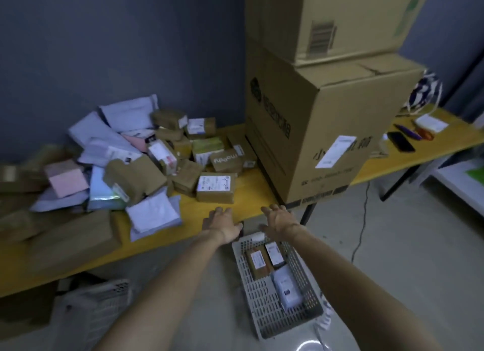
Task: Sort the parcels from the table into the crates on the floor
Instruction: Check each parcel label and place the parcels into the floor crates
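A heap of parcels (136, 156), brown boxes and pale mailer bags, covers the left half of the yellow table (251, 185). Nearest my hands lies a brown box with a white label (214, 186). My left hand (221, 223) and my right hand (279, 218) both stretch out over the table's front edge, fingers straight, holding nothing. Below them on the floor stands a grey perforated crate (264, 306) with two brown boxes (258, 261) and a white bag (286, 287) inside. A second grey crate (97, 308) sits under the table at the left.
Two big cardboard cartons (319, 109) are stacked on the table right of the heap. Farther right lie a phone (400, 141), a purple tool, orange scissors and a white packet. A cable (362, 224) runs down to the grey floor.
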